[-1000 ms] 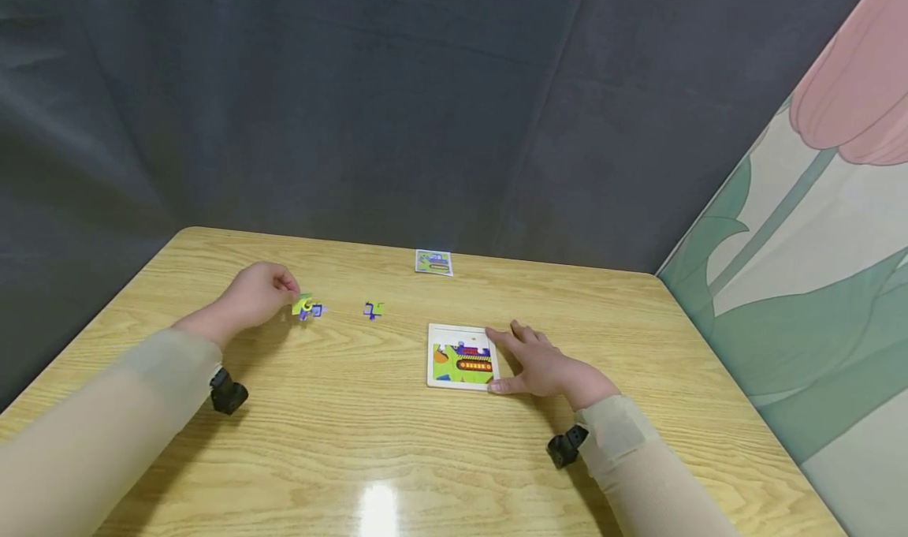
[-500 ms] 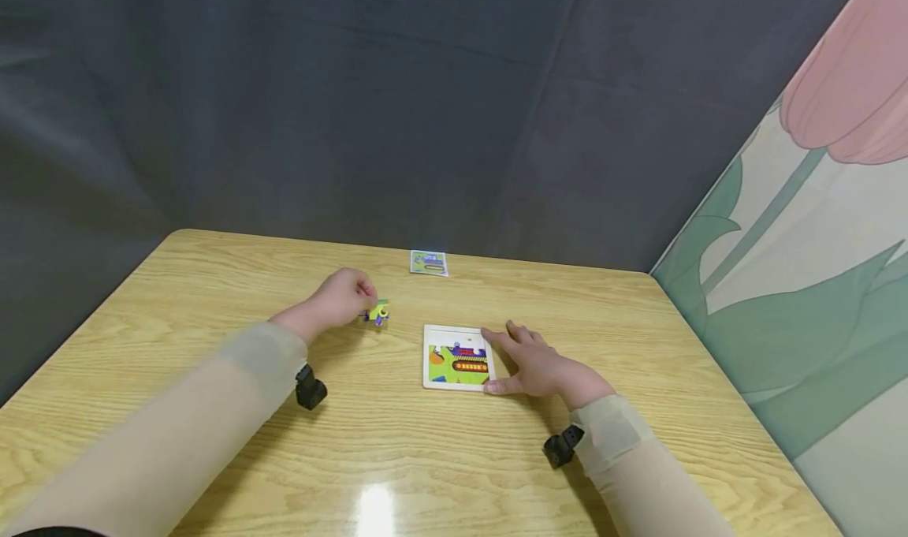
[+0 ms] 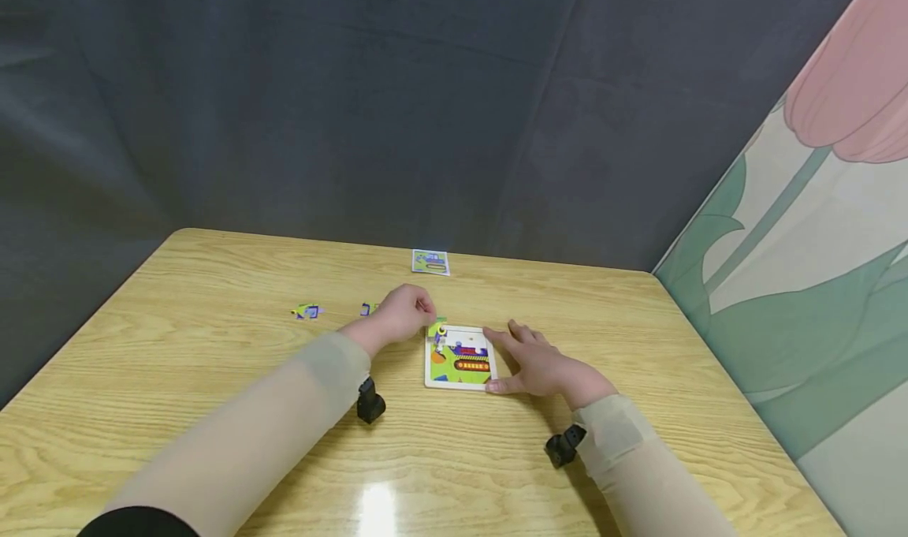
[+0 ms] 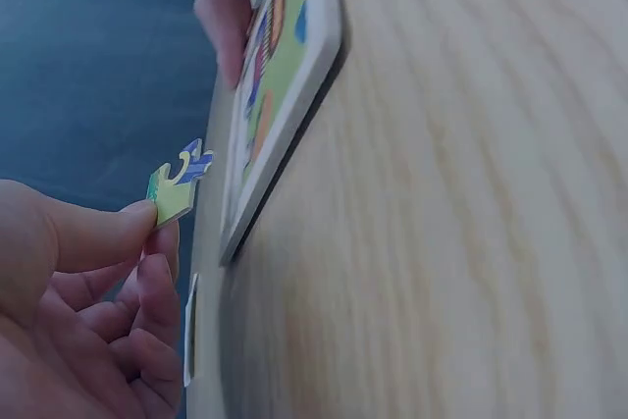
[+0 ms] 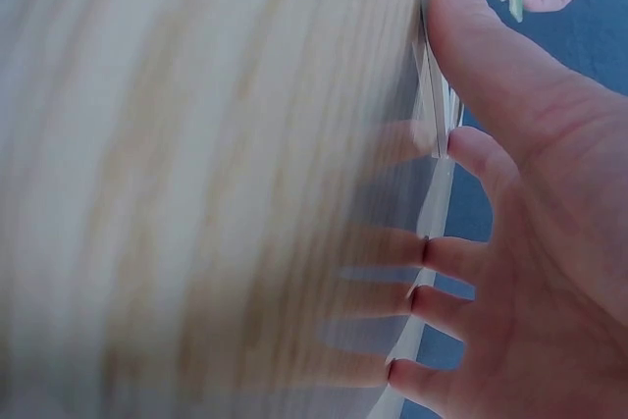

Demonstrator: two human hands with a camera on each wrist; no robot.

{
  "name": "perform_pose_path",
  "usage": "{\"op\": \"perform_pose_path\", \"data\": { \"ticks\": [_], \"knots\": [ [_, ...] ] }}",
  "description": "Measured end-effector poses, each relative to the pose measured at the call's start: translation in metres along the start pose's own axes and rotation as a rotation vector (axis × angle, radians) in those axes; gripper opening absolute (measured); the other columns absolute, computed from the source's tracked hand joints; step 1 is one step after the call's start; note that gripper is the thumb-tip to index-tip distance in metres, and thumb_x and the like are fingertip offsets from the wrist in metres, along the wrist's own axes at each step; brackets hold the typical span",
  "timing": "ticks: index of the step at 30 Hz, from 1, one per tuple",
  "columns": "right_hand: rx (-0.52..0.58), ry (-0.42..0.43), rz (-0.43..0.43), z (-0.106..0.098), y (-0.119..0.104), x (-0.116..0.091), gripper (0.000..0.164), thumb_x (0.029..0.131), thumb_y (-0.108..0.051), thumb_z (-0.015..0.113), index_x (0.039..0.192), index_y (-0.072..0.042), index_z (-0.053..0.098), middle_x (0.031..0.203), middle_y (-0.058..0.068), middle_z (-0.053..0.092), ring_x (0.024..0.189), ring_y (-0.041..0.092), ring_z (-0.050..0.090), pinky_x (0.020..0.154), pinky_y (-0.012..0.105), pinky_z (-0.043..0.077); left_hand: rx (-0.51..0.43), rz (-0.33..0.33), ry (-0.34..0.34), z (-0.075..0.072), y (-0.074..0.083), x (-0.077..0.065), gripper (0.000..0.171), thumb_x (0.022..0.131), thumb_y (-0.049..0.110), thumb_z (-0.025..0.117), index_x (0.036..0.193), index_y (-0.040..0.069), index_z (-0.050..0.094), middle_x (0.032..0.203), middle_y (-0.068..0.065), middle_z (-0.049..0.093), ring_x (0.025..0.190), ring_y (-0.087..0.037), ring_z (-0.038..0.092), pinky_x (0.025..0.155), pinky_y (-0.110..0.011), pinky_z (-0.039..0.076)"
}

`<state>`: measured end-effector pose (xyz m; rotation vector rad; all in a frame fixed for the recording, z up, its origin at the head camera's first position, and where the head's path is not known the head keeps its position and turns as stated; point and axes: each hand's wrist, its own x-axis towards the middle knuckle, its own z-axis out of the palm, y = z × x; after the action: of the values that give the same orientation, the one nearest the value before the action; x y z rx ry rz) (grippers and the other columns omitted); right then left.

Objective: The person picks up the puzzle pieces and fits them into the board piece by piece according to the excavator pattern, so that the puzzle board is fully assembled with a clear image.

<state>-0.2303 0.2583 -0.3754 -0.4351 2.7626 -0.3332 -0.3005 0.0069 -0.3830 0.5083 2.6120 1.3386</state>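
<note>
My left hand [image 3: 404, 314] pinches a jigsaw piece [image 4: 175, 193], green and yellow with blue bits, between thumb and index finger. It holds the piece over the upper left corner of a white-framed puzzle board [image 3: 461, 385]. In the board's lower part lie fitted pieces [image 3: 464, 366] with an orange track on green; its upper part shows bare white. My right hand [image 3: 537, 365] rests at the board's right side with fingers spread, thumb on the lower right corner and index finger at the upper right one.
Loose jigsaw pieces [image 3: 308, 311] lie on the left of the wooden table [image 3: 397, 450], and another piece [image 3: 365, 309] is partly hidden behind my left hand. A picture card [image 3: 430, 262] lies near the far edge, before a dark curtain [image 3: 355, 111].
My left hand has carried the jigsaw piece from the loose pieces at the left across to the board's upper left corner. The right hand stays at the board's right side.
</note>
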Motion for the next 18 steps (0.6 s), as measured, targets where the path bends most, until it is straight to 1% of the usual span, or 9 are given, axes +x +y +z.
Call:
{"op": "perform_pose_path", "data": {
  "ticks": [4, 7, 11, 18],
  "knots": [
    [-0.002, -0.004, 0.002, 0.000, 0.000, 0.000, 0.094, 0.082, -0.062, 0.068, 0.158, -0.026, 0.025, 0.161, 0.023, 0.011, 0.143, 0.049, 0.012, 0.106, 0.069, 0.020, 0.007, -0.028, -0.012, 0.007, 0.001, 0.002, 0.010, 0.093, 0.005, 0.066, 0.084, 0.007, 0.063, 0.083, -0.005, 0.058, 0.074, -0.018, 0.053, 0.063, -0.028, 0.044],
    [-0.001, -0.002, 0.001, 0.000, 0.000, 0.000, 0.094, 0.082, -0.061, 0.068, 0.158, -0.026, 0.025, 0.160, 0.023, 0.011, 0.143, 0.049, 0.013, 0.105, 0.069, 0.020, 0.001, -0.036, -0.016, 0.010, 0.002, 0.002, 0.010, 0.093, 0.005, 0.066, 0.084, 0.007, 0.063, 0.083, -0.006, 0.058, 0.074, -0.018, 0.053, 0.063, -0.028, 0.044],
    [0.001, 0.002, 0.004, 0.000, 0.000, 0.001, 0.093, 0.082, -0.060, 0.069, 0.157, -0.026, 0.026, 0.160, 0.023, 0.012, 0.143, 0.049, 0.013, 0.105, 0.069, 0.020, 0.003, -0.026, -0.022, 0.012, 0.003, 0.002, 0.010, 0.092, 0.003, 0.066, 0.083, 0.007, 0.062, 0.083, -0.006, 0.058, 0.074, -0.018, 0.053, 0.064, -0.029, 0.044],
    [0.007, -0.005, 0.010, 0.000, -0.001, 0.001, 0.093, 0.082, -0.060, 0.069, 0.157, -0.028, 0.025, 0.161, 0.022, 0.011, 0.144, 0.048, 0.011, 0.106, 0.069, 0.019, 0.071, -0.010, -0.039, 0.013, 0.000, 0.002, 0.011, 0.091, 0.004, 0.067, 0.083, 0.009, 0.062, 0.084, -0.005, 0.059, 0.077, -0.019, 0.054, 0.068, -0.031, 0.045]
  ]
}}
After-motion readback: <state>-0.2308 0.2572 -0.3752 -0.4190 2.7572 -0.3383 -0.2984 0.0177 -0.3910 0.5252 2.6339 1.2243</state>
